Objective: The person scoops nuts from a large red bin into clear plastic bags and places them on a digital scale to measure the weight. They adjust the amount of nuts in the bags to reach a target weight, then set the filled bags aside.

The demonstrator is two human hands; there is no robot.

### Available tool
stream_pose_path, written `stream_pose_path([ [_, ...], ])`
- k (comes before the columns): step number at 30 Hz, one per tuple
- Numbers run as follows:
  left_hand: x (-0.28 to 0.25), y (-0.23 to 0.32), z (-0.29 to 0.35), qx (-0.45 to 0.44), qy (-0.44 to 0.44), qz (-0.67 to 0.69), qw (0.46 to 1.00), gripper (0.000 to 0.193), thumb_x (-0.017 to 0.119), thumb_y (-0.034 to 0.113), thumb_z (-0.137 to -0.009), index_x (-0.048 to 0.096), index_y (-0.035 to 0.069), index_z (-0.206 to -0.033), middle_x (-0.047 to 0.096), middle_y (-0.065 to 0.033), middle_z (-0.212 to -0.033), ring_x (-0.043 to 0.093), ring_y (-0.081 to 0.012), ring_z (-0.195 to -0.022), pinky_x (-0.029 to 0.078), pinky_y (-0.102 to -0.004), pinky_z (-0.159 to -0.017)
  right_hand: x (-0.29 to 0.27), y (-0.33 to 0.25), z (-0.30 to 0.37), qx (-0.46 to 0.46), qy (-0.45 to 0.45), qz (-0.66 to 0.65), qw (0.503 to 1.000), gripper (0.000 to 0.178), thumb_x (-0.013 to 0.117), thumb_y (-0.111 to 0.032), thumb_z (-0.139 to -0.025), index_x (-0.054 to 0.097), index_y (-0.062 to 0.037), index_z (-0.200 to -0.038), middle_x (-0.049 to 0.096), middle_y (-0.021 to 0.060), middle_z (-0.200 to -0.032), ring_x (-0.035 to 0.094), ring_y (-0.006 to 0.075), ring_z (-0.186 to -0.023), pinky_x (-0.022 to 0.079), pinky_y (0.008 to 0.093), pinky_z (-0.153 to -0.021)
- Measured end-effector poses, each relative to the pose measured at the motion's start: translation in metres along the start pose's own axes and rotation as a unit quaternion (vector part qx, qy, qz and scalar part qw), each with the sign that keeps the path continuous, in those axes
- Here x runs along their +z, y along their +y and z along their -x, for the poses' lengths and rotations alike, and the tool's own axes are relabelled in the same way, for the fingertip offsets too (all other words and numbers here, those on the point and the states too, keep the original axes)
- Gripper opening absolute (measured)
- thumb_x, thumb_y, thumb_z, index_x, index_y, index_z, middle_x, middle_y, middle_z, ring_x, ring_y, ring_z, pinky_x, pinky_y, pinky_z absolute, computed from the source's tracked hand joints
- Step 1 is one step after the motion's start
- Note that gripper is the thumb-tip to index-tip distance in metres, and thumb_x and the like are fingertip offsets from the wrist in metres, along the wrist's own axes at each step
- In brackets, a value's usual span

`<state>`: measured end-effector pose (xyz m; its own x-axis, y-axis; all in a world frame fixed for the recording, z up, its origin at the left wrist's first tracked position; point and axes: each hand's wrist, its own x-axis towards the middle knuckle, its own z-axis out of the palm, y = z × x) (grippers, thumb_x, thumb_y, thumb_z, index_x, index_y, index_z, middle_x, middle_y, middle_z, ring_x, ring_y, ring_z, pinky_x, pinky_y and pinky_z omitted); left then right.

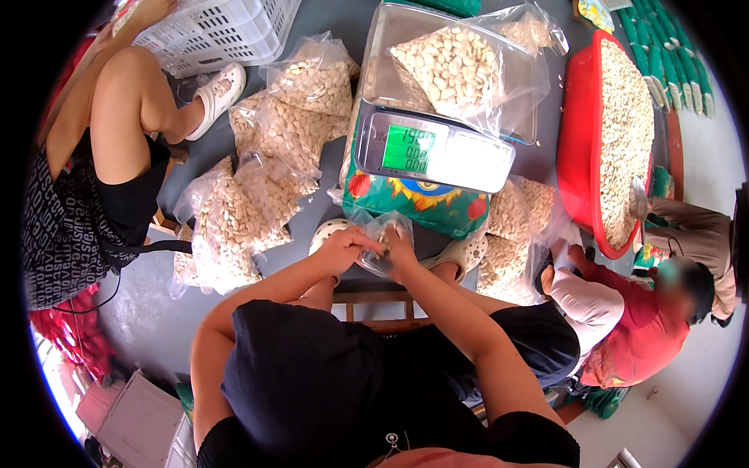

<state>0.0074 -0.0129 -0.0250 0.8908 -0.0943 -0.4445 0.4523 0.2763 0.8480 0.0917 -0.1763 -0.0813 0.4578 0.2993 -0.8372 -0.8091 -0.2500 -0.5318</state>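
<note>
A small clear plastic bag (pixel 379 253) with a few pale, flat bean-like seeds in it hangs between my hands, low in front of the scale. My left hand (pixel 343 248) grips its left side, index finger reaching over the mouth. My right hand (pixel 400 256) holds the opposite side, fingers closed on the film. Just beyond is a digital scale (pixel 374 140) with a lit green display and a metal pan (pixel 381 66). A larger clear bag of the same seeds (pixel 456 70) lies open on that pan. Under the scale is a green printed sack (pixel 374 195).
Filled clear bags (pixel 226 218) are heaped to the left, and more bags (pixel 507 242) lie at the right. A red tub (pixel 579 132) heaped with seeds stands right. A white crate (pixel 214 35) is far left. People sit on both sides, one at left (pixel 125 101).
</note>
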Motion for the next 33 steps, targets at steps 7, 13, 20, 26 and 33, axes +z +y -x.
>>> stream_pose_path([
  [7, 0.009, -0.009, -0.023, 0.009, 0.027, -0.093, 0.995, 0.056, 0.038, -0.015, -0.074, 0.059, 0.007, -0.121, 0.047, -0.0154, -0.104, 0.061, -0.0246, -0.077, 0.058, -0.0307, -0.066, -0.036, -0.031, 0.037, -0.228, -0.091, 0.270, 0.931, 0.038, 0.060, -0.016, -0.086, 0.051, -0.0056, -0.121, 0.064, 0.0136, -0.086, 0.064, 0.0217, -0.077, 0.051, 0.0296, -0.067],
  [13, 0.011, -0.002, -0.015, -0.019, -0.053, -0.208, 0.977, 0.062, 0.055, -0.010, -0.069, 0.055, 0.010, -0.128, 0.047, -0.0186, -0.109, 0.056, -0.0326, -0.093, 0.049, -0.0359, -0.082, -0.001, -0.281, 0.136, -0.659, 0.125, 0.413, 0.616, 0.015, 0.052, -0.001, -0.088, 0.064, -0.0033, -0.096, 0.067, 0.0097, -0.091, 0.063, 0.0191, -0.079, 0.049, 0.0301, -0.072],
  [20, 0.012, -0.004, -0.021, -0.031, -0.094, -0.189, 0.977, 0.067, 0.065, -0.005, -0.064, 0.054, 0.011, -0.128, 0.049, -0.0184, -0.106, 0.053, -0.0344, -0.099, 0.045, -0.0363, -0.086, 0.026, -0.401, 0.035, -0.358, 0.197, 0.812, 0.418, 0.026, 0.055, -0.016, -0.083, 0.062, -0.0040, -0.105, 0.064, 0.0176, -0.104, 0.061, 0.0351, -0.099, 0.051, 0.0430, -0.081],
  [26, 0.010, -0.013, -0.016, 0.008, -0.069, -0.180, 0.981, 0.060, 0.054, -0.009, -0.069, 0.055, 0.007, -0.126, 0.048, -0.0162, -0.103, 0.060, -0.0274, -0.085, 0.053, -0.0330, -0.073, 0.045, -0.375, -0.022, -0.501, 0.154, 0.727, 0.444, 0.060, 0.065, -0.038, -0.081, 0.045, -0.0079, -0.128, 0.043, 0.0190, -0.136, 0.047, 0.0349, -0.121, 0.046, 0.0435, -0.093],
  [33, 0.004, -0.005, -0.012, -0.049, -0.109, -0.079, 0.990, 0.057, 0.049, -0.009, -0.074, 0.049, 0.004, -0.130, 0.046, -0.0152, -0.108, 0.066, -0.0215, -0.070, 0.057, -0.0305, -0.063, 0.060, -0.405, -0.015, -0.375, 0.105, 0.839, 0.381, 0.041, 0.059, -0.026, -0.084, 0.051, -0.0167, -0.123, 0.053, 0.0146, -0.122, 0.055, 0.0362, -0.110, 0.048, 0.0445, -0.089],
])
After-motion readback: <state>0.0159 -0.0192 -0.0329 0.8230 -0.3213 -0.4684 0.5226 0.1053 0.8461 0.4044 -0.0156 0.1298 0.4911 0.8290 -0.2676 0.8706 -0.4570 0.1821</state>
